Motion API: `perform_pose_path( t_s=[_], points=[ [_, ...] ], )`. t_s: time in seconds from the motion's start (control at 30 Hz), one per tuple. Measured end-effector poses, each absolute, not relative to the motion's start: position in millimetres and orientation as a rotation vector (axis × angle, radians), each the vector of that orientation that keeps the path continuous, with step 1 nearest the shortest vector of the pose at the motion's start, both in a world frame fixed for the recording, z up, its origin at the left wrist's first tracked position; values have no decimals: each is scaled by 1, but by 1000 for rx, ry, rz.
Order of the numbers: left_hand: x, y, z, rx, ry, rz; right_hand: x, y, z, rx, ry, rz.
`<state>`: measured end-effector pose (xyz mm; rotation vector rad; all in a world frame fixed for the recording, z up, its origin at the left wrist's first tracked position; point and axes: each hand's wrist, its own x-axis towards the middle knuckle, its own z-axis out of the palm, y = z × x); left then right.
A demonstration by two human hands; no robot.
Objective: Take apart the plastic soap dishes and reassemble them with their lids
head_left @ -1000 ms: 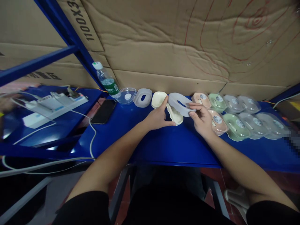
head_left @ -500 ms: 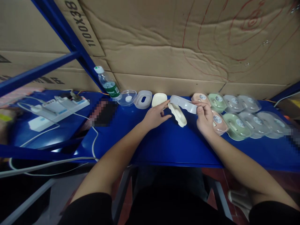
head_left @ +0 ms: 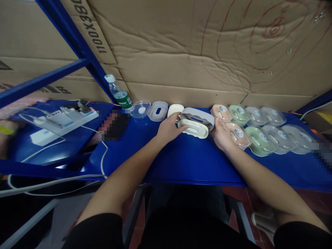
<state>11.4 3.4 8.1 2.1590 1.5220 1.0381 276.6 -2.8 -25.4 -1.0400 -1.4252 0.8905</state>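
Observation:
My left hand [head_left: 168, 130] grips a cream plastic tray [head_left: 198, 130] by its left end, with the hollow side tilted toward me. My right hand [head_left: 222, 134] is closed on the right end of a grey oval shell [head_left: 204, 113] with a slot in it. The shell is tilted just above and behind the tray, close to it; whether they touch is unclear. Beyond my left fingers lies another cream piece [head_left: 175, 108], partly covered by them. Left of it sit a grey slotted shell [head_left: 158, 111] and a clear lid [head_left: 141, 108] with a round white label.
Two rows of lidded boxes, pink [head_left: 238, 135], green [head_left: 260, 140] and grey [head_left: 278, 138], stand at the right. A water bottle [head_left: 121, 98] and a white power strip [head_left: 64, 125] with cables are at the left. Cardboard [head_left: 166, 62] backs the blue table [head_left: 192, 162].
The grey shell has turned so its slot and inner side show, and it has come closer to the cream tray. The tray has swung to lie more level.

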Motion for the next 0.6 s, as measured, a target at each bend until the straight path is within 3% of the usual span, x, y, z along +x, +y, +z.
perform_pose_path(
  t_s=[0.1,0.33,0.47,0.6],
  points=[
    [6,7,8,2148,1451,958,280,0,-19,-1015,-1307,860],
    [-4,27,8,1580,1471,1468,282,3,-13,-1034,-1295,837],
    [-3,33,3,1362,1445,1343,272,-6,-9,-999,-1086,1035],
    [-1,29,-2,1530,1664,1162,270,-9,-6,-985,-1023,1069]
  ],
)
